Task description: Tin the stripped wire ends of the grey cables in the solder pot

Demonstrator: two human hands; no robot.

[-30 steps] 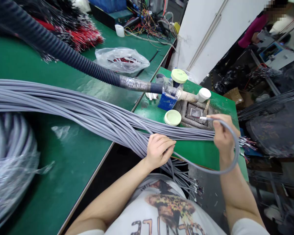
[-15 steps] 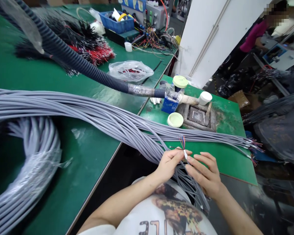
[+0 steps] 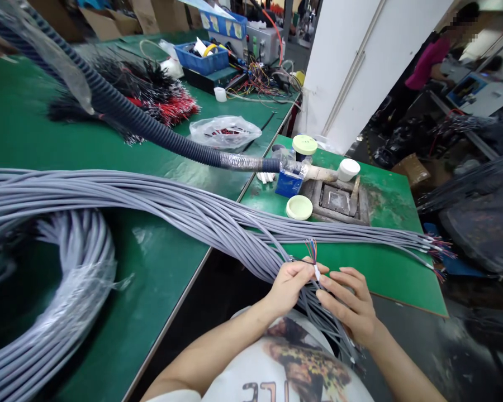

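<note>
My left hand (image 3: 291, 286) is shut around a grey multi-core cable just below its end. A white sleeve (image 3: 317, 272) sits on that end, and thin coloured wires (image 3: 312, 250) fan out above it. My right hand (image 3: 347, 301) lies close beside it, fingers apart, and holds nothing I can make out. A long bundle of grey cables (image 3: 151, 204) runs across the green bench from the left, passes by my hands and hangs down in front of my chest. Its other loose ends spread out to the right on a green board (image 3: 398, 273).
A grey cable coil (image 3: 84, 268) lies at the left. A dark corrugated conduit (image 3: 151, 134) crosses above the bundle to a metal tray (image 3: 335, 200). Behind are red-and-black wire bunches (image 3: 163, 103), a plastic bag (image 3: 225, 133) and a blue crate (image 3: 201, 57). A co-worker (image 3: 427, 64) stands at the right.
One second ago my right hand held a cable by the metal tray. Now both hands are together near my chest, with a cable end in my left. The view has tilted up.
</note>
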